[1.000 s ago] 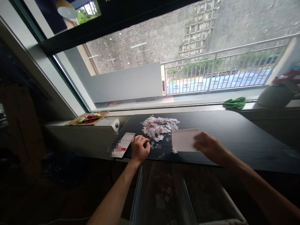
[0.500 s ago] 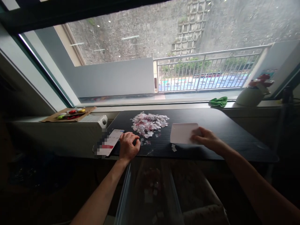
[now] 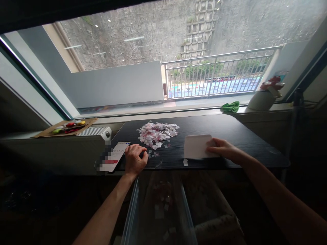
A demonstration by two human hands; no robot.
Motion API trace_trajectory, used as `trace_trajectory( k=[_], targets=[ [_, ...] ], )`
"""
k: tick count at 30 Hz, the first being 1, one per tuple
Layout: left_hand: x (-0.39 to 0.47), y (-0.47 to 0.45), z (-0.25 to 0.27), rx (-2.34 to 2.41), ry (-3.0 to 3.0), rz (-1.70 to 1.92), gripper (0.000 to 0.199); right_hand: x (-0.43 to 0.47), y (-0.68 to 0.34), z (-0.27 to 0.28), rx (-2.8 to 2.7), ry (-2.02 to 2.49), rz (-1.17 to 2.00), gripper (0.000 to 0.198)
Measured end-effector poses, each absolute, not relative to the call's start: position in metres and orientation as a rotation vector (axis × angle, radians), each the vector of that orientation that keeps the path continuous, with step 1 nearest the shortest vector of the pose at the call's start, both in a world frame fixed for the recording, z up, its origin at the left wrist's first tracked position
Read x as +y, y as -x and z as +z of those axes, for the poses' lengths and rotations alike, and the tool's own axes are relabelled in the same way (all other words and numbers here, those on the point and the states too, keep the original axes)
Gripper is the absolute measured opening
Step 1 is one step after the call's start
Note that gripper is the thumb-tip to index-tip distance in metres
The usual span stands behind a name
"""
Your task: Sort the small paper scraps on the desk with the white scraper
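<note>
My right hand [image 3: 226, 149] grips a flat white scraper [image 3: 195, 147] by its right end, holding it low over the near part of the black table [image 3: 204, 126]. Just below the scraper's left corner, a small paper scrap [image 3: 185, 162] lies by the table edge. A pile of small white and pinkish paper scraps [image 3: 157, 134] sits farther back. My left hand [image 3: 135, 158] rests at the table's near edge with its fingers curled in; nothing shows in it. It is between a phone [image 3: 116, 154] with a lit screen and a few loose scraps [image 3: 153, 153].
Below the near edge stands a clear plastic bin [image 3: 187, 207] with paper bits inside. A radiator [image 3: 93, 132] is on the left, with cardboard [image 3: 46, 132] and colourful items on it. A green cloth [image 3: 230, 107] and a pale container [image 3: 262, 99] sit on the windowsill.
The view has shifted slightly, so the scene sits farther left. The scraper is a little nearer the table's front edge, with one scrap visible below it instead of two. My left hand stays beside the phone.
</note>
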State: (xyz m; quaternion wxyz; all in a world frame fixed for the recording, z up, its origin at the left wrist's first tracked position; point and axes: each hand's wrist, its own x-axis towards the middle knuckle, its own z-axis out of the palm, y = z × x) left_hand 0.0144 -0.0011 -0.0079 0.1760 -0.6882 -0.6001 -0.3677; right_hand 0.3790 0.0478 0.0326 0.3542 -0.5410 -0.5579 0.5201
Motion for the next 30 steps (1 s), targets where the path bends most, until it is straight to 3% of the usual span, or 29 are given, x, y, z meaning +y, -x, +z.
trace_trajectory(
  k=[16, 30],
  targets=[
    [-0.001, -0.014, -0.008, -1.697, 1.955, -1.026, 0.015, 0.034, -0.394, 0.035, -1.601, 1.301, 1.439, 0.043],
    [-0.001, -0.014, -0.009, -1.708, 1.944, -1.025, 0.015, 0.012, -0.387, 0.049, -1.838, 1.225, 0.924, 0.029]
  ],
)
